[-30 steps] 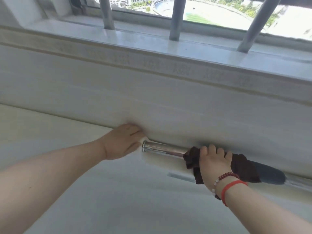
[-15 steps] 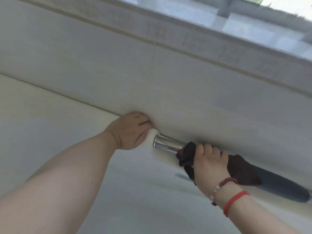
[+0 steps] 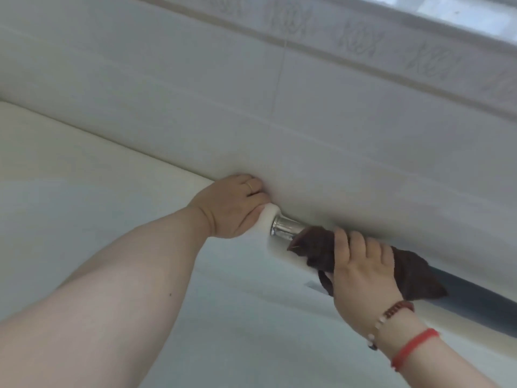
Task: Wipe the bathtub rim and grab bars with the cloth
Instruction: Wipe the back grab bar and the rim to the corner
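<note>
Gripping dark brown cloth (image 3: 319, 249) around chrome grab bar (image 3: 286, 227), right hand (image 3: 361, 271) is curling fingers over top of bar, cloth bunching out on both sides of fist. Left hand (image 3: 233, 208) is clasping white mount (image 3: 267, 218) at bar's left end, fingers curled behind it against tiled wall (image 3: 279, 121). Bar is running along far side of bathtub rim (image 3: 84, 152), dark grey sleeve (image 3: 475, 298) showing right of cloth. Red cord and bead bracelet are circling right wrist; ring on left finger.

Right hand (image 3: 361, 275) around dark cloth (image 3: 414, 275) on chrome grab bar (image 3: 286, 227), left hand (image 3: 232, 208) beside.
</note>
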`<state>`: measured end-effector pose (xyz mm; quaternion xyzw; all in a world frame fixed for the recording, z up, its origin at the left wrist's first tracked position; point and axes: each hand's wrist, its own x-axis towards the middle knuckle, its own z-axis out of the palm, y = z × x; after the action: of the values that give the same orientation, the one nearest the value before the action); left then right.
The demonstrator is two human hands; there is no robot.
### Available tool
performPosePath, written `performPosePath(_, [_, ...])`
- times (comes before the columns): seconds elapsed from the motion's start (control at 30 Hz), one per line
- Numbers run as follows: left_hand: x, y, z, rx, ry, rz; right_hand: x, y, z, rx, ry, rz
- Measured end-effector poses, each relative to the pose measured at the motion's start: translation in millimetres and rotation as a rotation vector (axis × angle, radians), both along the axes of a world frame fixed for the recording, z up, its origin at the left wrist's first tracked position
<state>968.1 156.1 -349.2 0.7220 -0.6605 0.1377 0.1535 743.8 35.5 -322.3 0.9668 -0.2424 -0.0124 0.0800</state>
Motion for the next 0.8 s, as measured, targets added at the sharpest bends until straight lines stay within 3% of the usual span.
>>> performPosePath(0.27, [-1.7, -0.8, 1.9, 0.032, 0.017, 0.001, 69.6, 41.6, -7.5, 0.084, 0.023, 0.000])
performPosePath(0.43, [-0.8, -0.7, 1.4, 0.026, 0.005, 0.000, 86.4, 46.1, 4.3, 0.106, 0.340, -0.070])
performPosePath(0.8, [-0.5, 1.0, 1.7, 0.003, 0.015, -0.016, 97.9, 51.1, 16.4, 0.147, 0.504, -0.150])
